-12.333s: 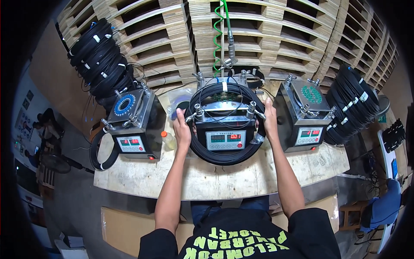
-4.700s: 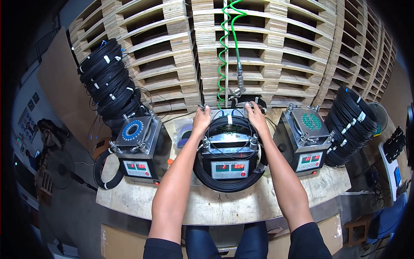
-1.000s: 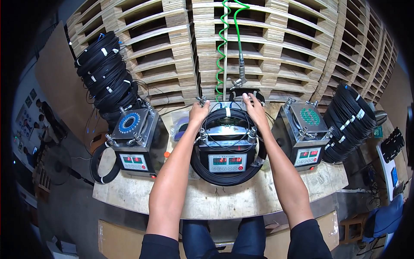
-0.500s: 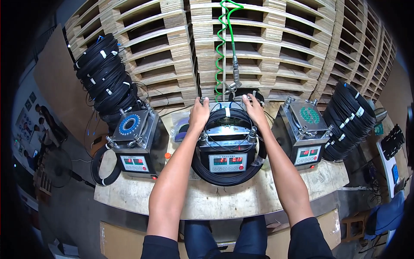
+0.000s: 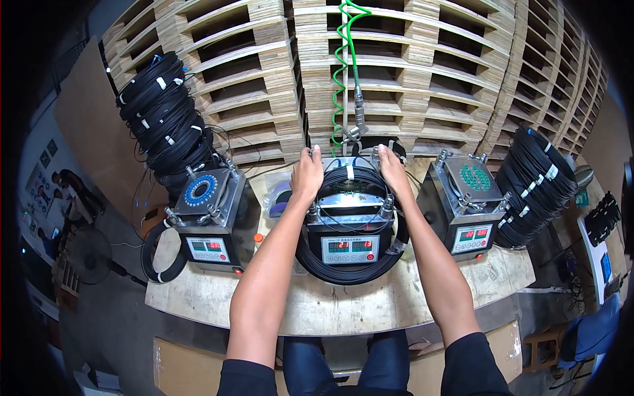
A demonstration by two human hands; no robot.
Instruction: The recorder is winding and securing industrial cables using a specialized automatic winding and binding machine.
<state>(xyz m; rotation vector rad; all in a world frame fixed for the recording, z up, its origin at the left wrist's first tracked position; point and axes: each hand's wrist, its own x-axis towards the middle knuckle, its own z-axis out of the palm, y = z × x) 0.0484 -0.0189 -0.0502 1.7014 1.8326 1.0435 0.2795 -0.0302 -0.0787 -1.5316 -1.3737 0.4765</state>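
Note:
Both arms reach to the far corners of the middle polishing machine (image 5: 316, 239), a dark box with a lit red digit display. My left hand (image 5: 307, 175) is closed at its far left corner, pinching what looks like a metal corner knob, mostly hidden by the fingers. At the far right corner, my right hand (image 5: 392, 170) closes likewise on a knob that is largely covered. Between the hands, a coil of black cable (image 5: 343, 273) loops around the machine, and a white tie (image 5: 350, 173) binds it at the top. Two near corner posts stay uncovered.
Similar machines stand left (image 5: 224, 224) with a blue-ringed plate (image 5: 201, 190) and right (image 5: 456, 218) with green inserts (image 5: 475, 178). Black cable stacks rise at left (image 5: 162, 119) and right (image 5: 535, 188). A green air hose (image 5: 354, 53) hangs before wooden pallets (image 5: 231, 59).
Both hands stay at the far corners of the middle machine with hardly any movement. The whole view has shifted very slightly.

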